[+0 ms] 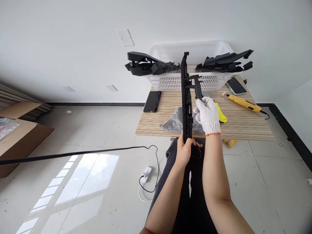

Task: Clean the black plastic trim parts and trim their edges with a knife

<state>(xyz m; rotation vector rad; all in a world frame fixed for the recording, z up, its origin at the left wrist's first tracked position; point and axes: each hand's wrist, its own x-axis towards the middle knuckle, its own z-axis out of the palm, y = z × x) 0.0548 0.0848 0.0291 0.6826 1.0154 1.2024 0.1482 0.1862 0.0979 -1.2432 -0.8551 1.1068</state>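
Note:
My bare left hand (184, 150) is wrapped round the lower end of a long black plastic trim part (185, 107), which stands upright in front of me. In a white knitted glove with an orange cuff, my right hand (207, 114) grips a black caliper (198, 87). The caliper's jaws point left and meet the upper half of the trim part; whether they press on it I cannot tell. Behind the part, a grey cloth (173, 120) lies on the wood-striped table (151, 128). A yellow-green handled tool (221, 113) is partly hidden by the glove.
A white plastic basket (165, 82) holds black trim parts (146, 63) to the left and more black parts (226, 61) to the right. A black phone (152, 101), another phone (236, 85) and a yellow corded tool (245, 103) lie on the table. A power strip (146, 174) is on the floor.

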